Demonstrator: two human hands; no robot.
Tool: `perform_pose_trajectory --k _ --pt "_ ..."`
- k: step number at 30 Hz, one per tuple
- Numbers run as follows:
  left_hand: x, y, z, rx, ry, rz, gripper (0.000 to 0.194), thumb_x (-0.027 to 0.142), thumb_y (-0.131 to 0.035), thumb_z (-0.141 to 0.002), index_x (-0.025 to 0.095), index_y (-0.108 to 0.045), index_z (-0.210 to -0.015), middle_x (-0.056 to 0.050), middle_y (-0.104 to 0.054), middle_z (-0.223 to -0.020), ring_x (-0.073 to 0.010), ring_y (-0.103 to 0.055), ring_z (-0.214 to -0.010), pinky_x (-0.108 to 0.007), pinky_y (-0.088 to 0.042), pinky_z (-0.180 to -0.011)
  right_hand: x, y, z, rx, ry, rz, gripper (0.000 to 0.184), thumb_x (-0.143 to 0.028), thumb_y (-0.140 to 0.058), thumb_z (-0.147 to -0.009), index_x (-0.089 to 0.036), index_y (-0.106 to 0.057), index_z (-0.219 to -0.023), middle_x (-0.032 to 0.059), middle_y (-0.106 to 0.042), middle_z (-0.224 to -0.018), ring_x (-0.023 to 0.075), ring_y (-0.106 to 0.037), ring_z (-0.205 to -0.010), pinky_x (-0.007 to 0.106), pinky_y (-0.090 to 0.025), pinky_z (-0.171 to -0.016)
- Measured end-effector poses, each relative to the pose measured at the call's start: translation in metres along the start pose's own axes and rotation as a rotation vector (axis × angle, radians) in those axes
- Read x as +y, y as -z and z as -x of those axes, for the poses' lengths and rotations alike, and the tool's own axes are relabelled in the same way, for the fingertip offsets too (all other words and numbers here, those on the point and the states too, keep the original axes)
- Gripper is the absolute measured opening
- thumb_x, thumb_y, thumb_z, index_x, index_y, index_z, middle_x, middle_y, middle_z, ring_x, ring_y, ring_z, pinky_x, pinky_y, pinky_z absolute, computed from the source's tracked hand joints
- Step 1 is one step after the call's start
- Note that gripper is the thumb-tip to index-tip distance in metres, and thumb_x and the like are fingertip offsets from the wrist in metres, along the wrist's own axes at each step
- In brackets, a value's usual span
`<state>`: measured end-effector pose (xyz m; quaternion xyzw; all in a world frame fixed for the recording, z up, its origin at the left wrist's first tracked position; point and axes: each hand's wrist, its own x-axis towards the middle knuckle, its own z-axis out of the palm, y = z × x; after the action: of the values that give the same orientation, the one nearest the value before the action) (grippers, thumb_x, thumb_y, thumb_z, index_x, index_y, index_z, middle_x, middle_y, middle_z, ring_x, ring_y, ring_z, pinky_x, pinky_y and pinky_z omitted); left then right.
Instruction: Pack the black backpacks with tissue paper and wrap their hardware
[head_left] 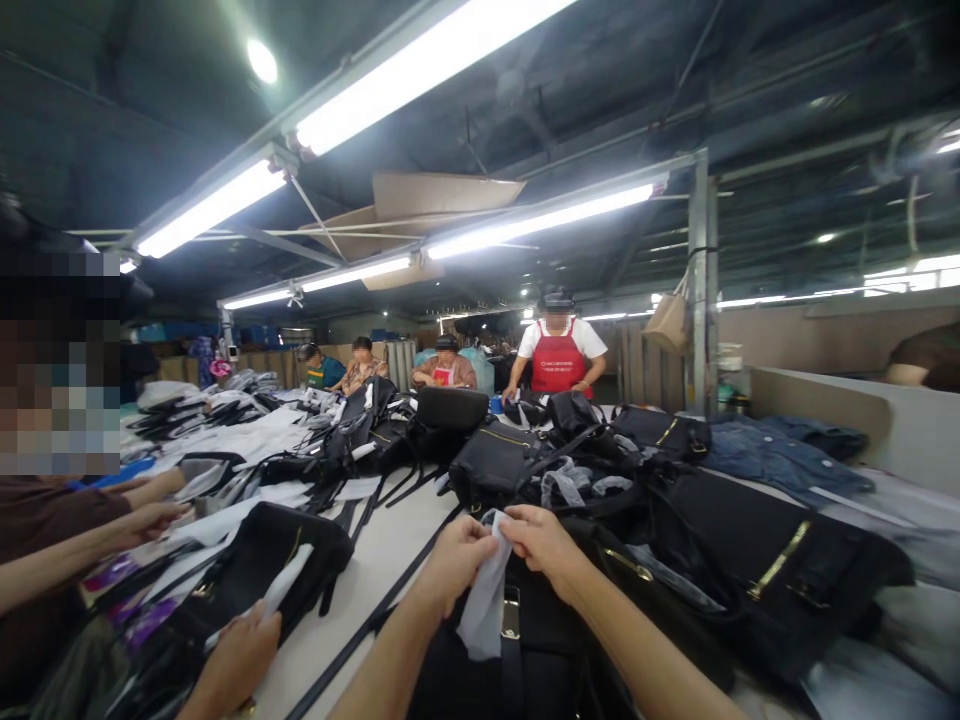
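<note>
My left hand [457,560] and my right hand [541,540] meet in front of me, both pinched on the top edge of a white sheet of wrapping paper [484,600] that hangs down between them. The paper droops over a black bag [525,650] with a gold buckle, which lies on the table right under my forearms. Both hands are closed on the paper.
Several black bags [780,570] with gold zips are heaped across the long white table [382,560]. A co-worker's hands [232,660] work on a black bag [270,560] at my left. A person in a red apron [557,355] stands at the far end, others sit beyond. Blue denim [780,455] lies at right.
</note>
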<state>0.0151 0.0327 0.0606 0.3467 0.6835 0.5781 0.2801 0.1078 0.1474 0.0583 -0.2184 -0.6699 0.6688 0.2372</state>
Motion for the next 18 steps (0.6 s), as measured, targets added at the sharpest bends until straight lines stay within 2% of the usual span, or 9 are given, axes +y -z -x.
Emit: perform_pose_trajectory --k 5,9,11,14,16,18 --pt "-0.004 -0.002 -0.004 0.013 0.033 0.044 0.019 0.021 -0.071 -0.063 0.017 -0.053 -0.068 0.009 -0.042 -0.044 -0.0058 -0.031 -0.038 -0.021 -0.017 -0.041 -0.004 0.005 0.006 -0.036 0.013 -0.009 0.029 -0.02 -0.061 -0.069 -0.011 -0.063 -0.097 -0.0073 -0.048 -0.047 0.0043 -0.033 -0.039 0.018 -0.015 -0.04" --pt "-0.005 -0.003 -0.003 0.027 -0.007 0.117 0.019 0.023 -0.072 -0.061 0.015 -0.057 -0.068 0.006 -0.051 -0.051 -0.0062 -0.039 -0.042 -0.021 -0.024 -0.044 0.001 0.001 0.004 0.029 0.038 0.007 0.036 -0.015 -0.058 -0.069 -0.012 -0.056 -0.105 -0.0082 -0.051 -0.047 0.0055 -0.037 -0.038 0.018 -0.021 -0.039" --pt "-0.006 -0.007 -0.002 0.042 -0.048 0.157 0.019 0.024 -0.071 -0.061 0.015 -0.057 -0.07 0.004 -0.056 -0.057 -0.0073 -0.045 -0.048 -0.02 -0.029 -0.048 0.004 -0.003 0.003 0.096 0.054 0.024 0.032 -0.014 -0.059 -0.069 -0.014 -0.055 -0.1 -0.0093 -0.051 -0.046 0.0058 -0.038 -0.037 0.017 -0.022 -0.038" --pt "-0.008 -0.011 -0.001 0.049 -0.081 0.189 0.017 0.024 -0.067 -0.06 0.016 -0.056 -0.071 0.004 -0.056 -0.057 -0.0075 -0.046 -0.05 -0.019 -0.03 -0.048 0.005 -0.005 0.003 0.174 0.062 0.045 0.016 -0.015 -0.061 -0.068 -0.017 -0.055 -0.083 -0.0109 -0.046 -0.042 0.0044 -0.035 -0.035 0.016 -0.018 -0.036" --pt "-0.009 -0.012 -0.001 0.043 -0.08 0.191 0.016 0.022 -0.066 -0.059 0.016 -0.056 -0.07 0.005 -0.054 -0.054 -0.0066 -0.042 -0.045 -0.019 -0.027 -0.045 0.002 -0.005 0.004 0.165 0.04 0.045 0.005 -0.017 -0.06 -0.07 -0.016 -0.056 -0.072 -0.0103 -0.043 -0.038 0.0033 -0.03 -0.032 0.017 -0.014 -0.035" --pt "-0.009 -0.013 -0.001 0.041 -0.066 0.184 0.017 0.021 -0.067 -0.057 0.017 -0.055 -0.069 0.006 -0.051 -0.05 -0.0062 -0.038 -0.042 -0.019 -0.023 -0.041 -0.002 -0.004 0.005 0.137 -0.003 0.021 0.002 -0.017 -0.058 -0.071 -0.015 -0.058 -0.071 -0.0096 -0.042 -0.036 0.0029 -0.026 -0.03 0.017 -0.01 -0.034"
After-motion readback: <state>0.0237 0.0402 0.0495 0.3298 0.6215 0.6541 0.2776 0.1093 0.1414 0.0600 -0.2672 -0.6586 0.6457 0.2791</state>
